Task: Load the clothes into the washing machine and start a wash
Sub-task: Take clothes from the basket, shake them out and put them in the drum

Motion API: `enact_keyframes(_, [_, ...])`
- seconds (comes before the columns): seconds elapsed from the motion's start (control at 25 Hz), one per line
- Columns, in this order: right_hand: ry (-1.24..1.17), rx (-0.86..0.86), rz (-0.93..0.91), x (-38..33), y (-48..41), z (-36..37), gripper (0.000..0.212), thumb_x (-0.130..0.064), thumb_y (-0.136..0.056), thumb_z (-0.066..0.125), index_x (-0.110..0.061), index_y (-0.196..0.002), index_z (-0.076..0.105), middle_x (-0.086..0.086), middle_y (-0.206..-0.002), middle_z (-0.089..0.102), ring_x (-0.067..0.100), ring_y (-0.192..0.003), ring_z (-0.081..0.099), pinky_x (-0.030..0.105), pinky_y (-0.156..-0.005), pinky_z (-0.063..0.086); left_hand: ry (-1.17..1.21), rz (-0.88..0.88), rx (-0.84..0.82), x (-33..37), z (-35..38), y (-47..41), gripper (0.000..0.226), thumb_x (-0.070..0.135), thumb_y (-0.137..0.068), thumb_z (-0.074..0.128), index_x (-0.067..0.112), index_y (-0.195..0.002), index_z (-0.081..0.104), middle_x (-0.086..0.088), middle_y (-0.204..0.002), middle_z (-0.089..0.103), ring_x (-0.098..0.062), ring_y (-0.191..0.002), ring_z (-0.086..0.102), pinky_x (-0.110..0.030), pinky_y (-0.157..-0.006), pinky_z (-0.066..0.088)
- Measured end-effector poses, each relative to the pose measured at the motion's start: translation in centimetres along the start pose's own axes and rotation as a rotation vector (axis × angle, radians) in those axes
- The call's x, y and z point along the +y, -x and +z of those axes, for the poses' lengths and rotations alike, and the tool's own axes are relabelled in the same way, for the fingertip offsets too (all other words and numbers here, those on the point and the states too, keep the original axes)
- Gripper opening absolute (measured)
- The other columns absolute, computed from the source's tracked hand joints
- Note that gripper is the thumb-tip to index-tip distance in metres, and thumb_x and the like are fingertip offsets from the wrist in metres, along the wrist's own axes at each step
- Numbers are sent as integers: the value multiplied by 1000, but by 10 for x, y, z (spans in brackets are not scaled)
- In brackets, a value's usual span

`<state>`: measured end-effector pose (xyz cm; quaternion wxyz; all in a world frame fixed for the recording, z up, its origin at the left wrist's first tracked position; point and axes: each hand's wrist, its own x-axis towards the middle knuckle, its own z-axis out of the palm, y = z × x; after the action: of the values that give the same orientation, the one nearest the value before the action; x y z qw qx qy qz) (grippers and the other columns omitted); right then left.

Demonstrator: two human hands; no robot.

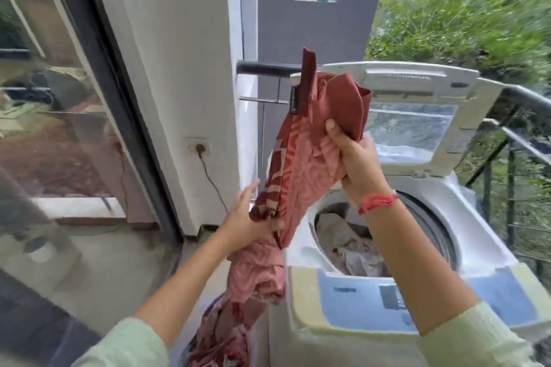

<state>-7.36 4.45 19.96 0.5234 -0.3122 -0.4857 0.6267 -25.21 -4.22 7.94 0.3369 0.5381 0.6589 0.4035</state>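
Observation:
A long red patterned garment [301,164] hangs in the air beside and above the drum opening. My right hand [354,158] grips its upper part over the drum. Lower down, at the machine's left edge, my left hand [247,217] holds the cloth's middle. The garment's tail [226,331] trails down toward the floor at the bottom. The white top-loading washing machine [483,226] stands with its lid [417,116] raised upright. Pale clothes [346,238] lie inside the drum. The blue control panel [372,298] faces me at the front.
A wall socket with a plugged cable [199,147] sits on the white pillar to the left. A glass sliding door [53,116] fills the left side. A dark balcony railing [518,140] runs behind and to the right of the machine, with greenery beyond.

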Motion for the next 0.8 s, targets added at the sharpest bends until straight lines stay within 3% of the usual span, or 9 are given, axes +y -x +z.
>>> enact_keyframes(0.16, [-40,-19,-37,-26,-27,-65,46,-22,-80,66,5,-116,58,24,-110,63,32,-97,64,46,-87,54,-361,19,140,12,74,-45,104,55,-56,80,32,-142,26,2,-133,52,-24,-118,52,-37,-96,43])
enact_keyframes(0.28, [-191,43,-63,-59,-64,-140,52,-34,-81,62,-3,-123,56,16,-117,65,29,-103,66,46,-87,54,-450,21,0,22,79,-76,80,55,-55,80,40,-126,46,16,-113,64,-12,-104,61,-27,-86,48])
enact_keyframes(0.4, [-279,120,-73,-75,-105,-219,50,-39,-82,65,-7,-121,57,12,-117,67,28,-106,65,46,-88,53,-331,14,-121,9,58,-81,47,31,-69,82,41,-109,60,22,-103,65,-3,-101,62,-7,-80,43])
enact_keyframes(0.52, [-127,426,32,-20,-125,-269,29,-31,-75,74,-11,-95,65,1,-79,75,16,-73,72,42,-80,54,-475,0,-88,-9,22,-77,46,14,-81,70,39,-118,61,20,-110,64,-4,-104,60,-16,-85,45])
enact_keyframes(0.64, [-189,436,282,45,-131,-298,48,-37,-69,75,-9,-107,67,5,-86,73,19,-74,71,46,-89,53,-768,-93,-149,-10,15,-79,33,29,-73,71,54,-91,59,19,-88,65,-6,-83,61,-26,-72,49])
enact_keyframes(0.68, [-204,422,334,57,-132,-302,48,-40,-73,71,-8,-109,66,5,-86,73,19,-75,71,43,-88,54,-918,-157,-216,-4,21,-83,33,39,-68,69,51,-96,56,13,-98,64,-11,-91,61,-31,-78,50])
enact_keyframes(0.8, [-212,458,376,68,-136,-304,33,-39,-91,55,-12,-110,63,-2,-72,72,11,-66,69,32,-87,53,-1062,-254,-304,23,57,-91,89,65,-59,68,37,-137,33,6,-140,41,-19,-130,39,-42,-107,33])
